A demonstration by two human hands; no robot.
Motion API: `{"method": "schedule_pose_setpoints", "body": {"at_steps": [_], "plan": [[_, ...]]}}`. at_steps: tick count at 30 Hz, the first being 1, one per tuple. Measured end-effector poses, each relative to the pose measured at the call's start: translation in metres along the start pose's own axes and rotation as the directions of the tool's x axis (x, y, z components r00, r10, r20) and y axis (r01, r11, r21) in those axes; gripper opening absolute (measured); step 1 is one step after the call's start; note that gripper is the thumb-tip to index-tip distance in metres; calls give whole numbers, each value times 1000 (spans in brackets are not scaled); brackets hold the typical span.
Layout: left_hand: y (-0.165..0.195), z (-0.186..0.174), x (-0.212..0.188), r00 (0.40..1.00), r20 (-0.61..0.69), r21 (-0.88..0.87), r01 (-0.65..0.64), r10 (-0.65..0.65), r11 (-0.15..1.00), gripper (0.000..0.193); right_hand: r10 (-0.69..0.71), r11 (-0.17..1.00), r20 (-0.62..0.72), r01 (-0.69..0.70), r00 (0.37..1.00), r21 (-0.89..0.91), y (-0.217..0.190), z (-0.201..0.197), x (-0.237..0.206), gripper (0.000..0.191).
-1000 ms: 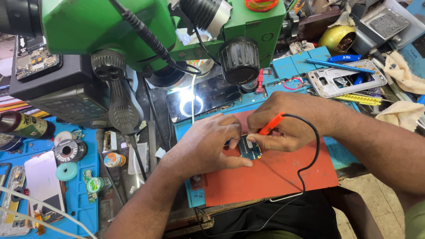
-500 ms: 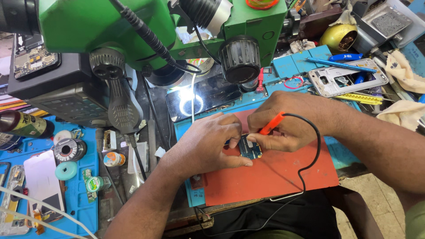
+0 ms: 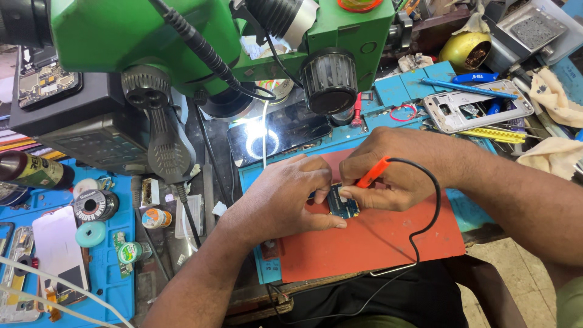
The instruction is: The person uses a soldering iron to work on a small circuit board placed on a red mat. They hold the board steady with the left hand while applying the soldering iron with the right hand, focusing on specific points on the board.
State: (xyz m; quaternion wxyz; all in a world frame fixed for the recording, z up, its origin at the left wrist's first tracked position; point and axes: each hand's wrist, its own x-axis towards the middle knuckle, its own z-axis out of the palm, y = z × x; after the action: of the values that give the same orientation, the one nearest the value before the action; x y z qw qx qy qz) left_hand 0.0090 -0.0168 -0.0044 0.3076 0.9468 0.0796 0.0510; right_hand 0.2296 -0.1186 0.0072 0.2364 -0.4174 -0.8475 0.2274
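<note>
While a green microscope (image 3: 200,36) looms above the red mat (image 3: 376,243), the left hand (image 3: 282,200) fingers pinch a small blue circuit board (image 3: 342,203) at mat centre; right hand (image 3: 395,173) fingers grip an orange-handled probe (image 3: 371,173); the board looks light, stiff, fragile, best held by its edges

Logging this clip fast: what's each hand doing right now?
Left hand: fingers closed, pinning the small circuit board to the red mat.
Right hand: closed on the orange-handled tool.
</note>
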Motion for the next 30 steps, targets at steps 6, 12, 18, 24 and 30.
{"method": "schedule_pose_setpoints", "body": {"at_steps": [6, 12, 18, 24, 30], "plan": [[1, -1, 0, 1000, 5, -2, 17, -17, 1000, 52, 23, 999, 8, -23, 1000, 35, -1, 0, 0, 31], [3, -1, 0, 999, 16, -9, 45, -44, 999, 52, 32, 999, 17, -32, 999, 14, -1, 0, 0, 32], [3, -2, 0, 999, 13, 6, 30, -30, 1000, 51, 30, 997, 35, -32, 999, 69, -3, 0, 1, 31], [3, -2, 0, 999, 18, 13, 28, -28, 1000, 52, 38, 998, 45, -40, 998, 40, -4, -1, 2, 34], [2, -2, 1, 999, 20, 6, 33, -33, 999, 52, 33, 999, 42, -34, 999, 29, -3, -1, 1, 34]]}}
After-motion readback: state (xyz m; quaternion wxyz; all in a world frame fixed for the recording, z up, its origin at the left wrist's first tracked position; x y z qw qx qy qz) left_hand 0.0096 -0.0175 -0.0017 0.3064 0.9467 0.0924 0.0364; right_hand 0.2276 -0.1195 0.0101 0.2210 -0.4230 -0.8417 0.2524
